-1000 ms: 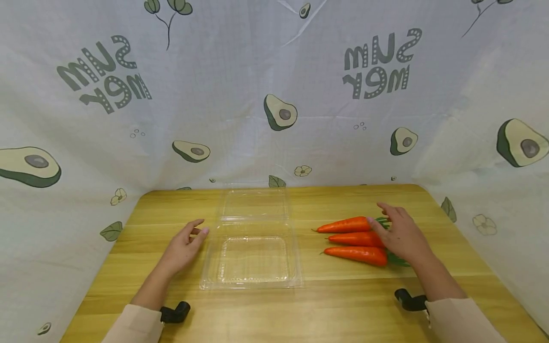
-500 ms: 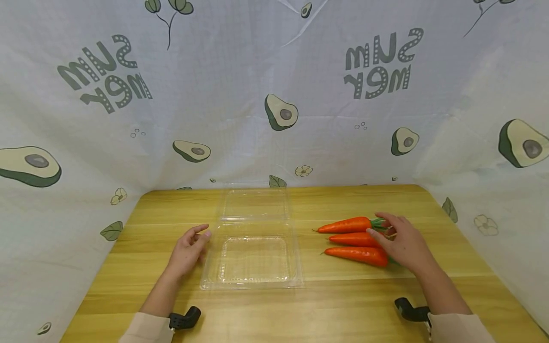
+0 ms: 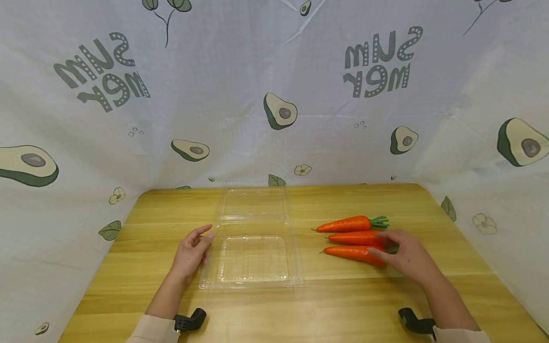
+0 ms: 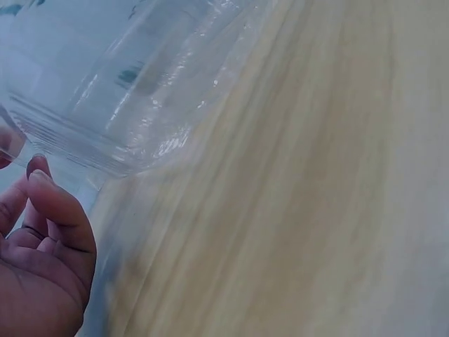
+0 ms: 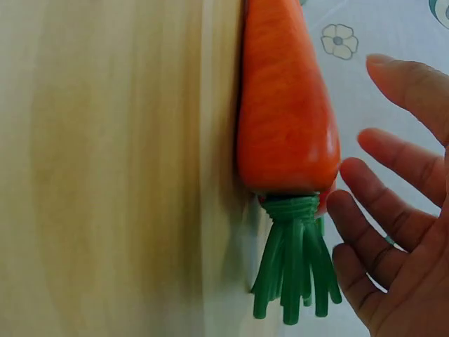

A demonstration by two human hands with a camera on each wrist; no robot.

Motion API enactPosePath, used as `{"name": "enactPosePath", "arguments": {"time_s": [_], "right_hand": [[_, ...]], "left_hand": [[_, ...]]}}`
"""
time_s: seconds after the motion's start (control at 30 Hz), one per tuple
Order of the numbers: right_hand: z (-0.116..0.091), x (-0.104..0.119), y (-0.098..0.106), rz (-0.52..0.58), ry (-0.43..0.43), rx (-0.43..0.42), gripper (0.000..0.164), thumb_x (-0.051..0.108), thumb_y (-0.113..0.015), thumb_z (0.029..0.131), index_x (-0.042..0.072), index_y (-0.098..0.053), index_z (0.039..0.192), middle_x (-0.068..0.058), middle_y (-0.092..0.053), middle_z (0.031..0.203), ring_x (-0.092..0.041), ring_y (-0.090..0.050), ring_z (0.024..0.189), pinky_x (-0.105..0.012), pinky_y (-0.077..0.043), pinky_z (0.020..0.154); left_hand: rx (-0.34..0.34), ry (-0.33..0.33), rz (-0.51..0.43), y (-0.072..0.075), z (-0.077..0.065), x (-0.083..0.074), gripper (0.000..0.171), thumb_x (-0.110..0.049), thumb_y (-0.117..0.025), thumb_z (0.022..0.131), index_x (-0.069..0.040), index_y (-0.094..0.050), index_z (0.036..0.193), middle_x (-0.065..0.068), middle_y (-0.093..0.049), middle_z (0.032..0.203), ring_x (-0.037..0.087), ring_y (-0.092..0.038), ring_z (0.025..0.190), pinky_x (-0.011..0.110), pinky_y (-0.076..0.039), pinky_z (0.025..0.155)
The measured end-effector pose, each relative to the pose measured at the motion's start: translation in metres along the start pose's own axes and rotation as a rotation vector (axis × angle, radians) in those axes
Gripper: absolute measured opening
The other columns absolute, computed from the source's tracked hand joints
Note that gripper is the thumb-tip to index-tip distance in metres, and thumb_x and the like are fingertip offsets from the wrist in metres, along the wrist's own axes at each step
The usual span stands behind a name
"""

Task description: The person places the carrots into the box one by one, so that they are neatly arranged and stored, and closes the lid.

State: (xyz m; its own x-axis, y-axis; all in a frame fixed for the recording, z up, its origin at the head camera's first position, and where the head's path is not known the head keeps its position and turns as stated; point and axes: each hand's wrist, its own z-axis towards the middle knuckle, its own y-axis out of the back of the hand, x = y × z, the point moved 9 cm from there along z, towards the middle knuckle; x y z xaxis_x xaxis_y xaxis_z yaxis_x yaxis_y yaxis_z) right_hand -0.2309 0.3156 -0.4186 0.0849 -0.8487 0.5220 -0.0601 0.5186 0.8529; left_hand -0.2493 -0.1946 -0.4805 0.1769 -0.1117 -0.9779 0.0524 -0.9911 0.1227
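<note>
Three orange carrots lie in a row on the right of the table: a far carrot [image 3: 344, 224], a middle carrot [image 3: 353, 237] and a near carrot [image 3: 349, 253]. My right hand [image 3: 407, 255] reaches over the leafy ends of the middle and near ones, hiding their tops in the head view. In the right wrist view its fingers are spread beside a carrot [image 5: 287, 105] with green stalks [image 5: 291, 260]. A clear plastic clamshell box [image 3: 253, 285] lies unfolded at centre-left. The fingertips of my left hand [image 3: 188, 255] are right at its left edge, loosely bent.
The box's lid [image 3: 255, 202] lies folded back toward the rear of the wooden table [image 3: 343, 305]. A white cloth [image 3: 223, 85] with avocado prints hangs behind and at both sides. Black camera mounts [image 3: 190, 320] sit at both wrists.
My left hand has moved right and forward to the box's edge. My right hand has come nearer and lower, from the far carrot's top to the near and middle carrots. Box and carrots stay put.
</note>
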Motion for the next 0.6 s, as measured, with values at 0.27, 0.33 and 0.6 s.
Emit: {"name": "enactPosePath", "arguments": {"time_s": [0.27,0.33,0.6], "right_hand": [[-0.003,-0.004,-0.009,-0.041,0.002,0.044,0.064,0.052,-0.076,0.088,0.002,-0.068,0.126,-0.025,-0.064,0.127,-0.048,-0.059,0.116,-0.065,-0.051,0.093],[-0.003,-0.005,-0.01,-0.058,0.002,0.051,0.063,0.052,-0.077,0.087,0.003,-0.069,0.126,-0.023,-0.065,0.126,-0.045,-0.061,0.114,-0.063,-0.052,0.092],[-0.002,-0.006,-0.011,-0.126,0.001,0.057,0.062,0.044,-0.083,0.084,0.003,-0.067,0.127,-0.021,-0.065,0.121,-0.042,-0.062,0.109,-0.062,-0.053,0.09]], "left_hand": [[-0.007,-0.001,-0.022,-0.004,0.0,0.003,0.045,-0.024,-0.061,0.104,-0.012,-0.051,0.146,-0.006,-0.049,0.074,0.007,-0.046,0.058,0.019,-0.044,0.053],[-0.01,0.003,-0.016,-0.005,0.0,0.004,0.045,-0.025,-0.061,0.104,-0.013,-0.052,0.146,-0.006,-0.048,0.072,0.007,-0.045,0.058,0.019,-0.044,0.054],[-0.055,-0.014,-0.005,-0.003,0.0,0.005,0.044,-0.027,-0.061,0.104,-0.013,-0.055,0.144,-0.008,-0.047,0.07,0.007,-0.044,0.057,0.02,-0.042,0.053]]}}
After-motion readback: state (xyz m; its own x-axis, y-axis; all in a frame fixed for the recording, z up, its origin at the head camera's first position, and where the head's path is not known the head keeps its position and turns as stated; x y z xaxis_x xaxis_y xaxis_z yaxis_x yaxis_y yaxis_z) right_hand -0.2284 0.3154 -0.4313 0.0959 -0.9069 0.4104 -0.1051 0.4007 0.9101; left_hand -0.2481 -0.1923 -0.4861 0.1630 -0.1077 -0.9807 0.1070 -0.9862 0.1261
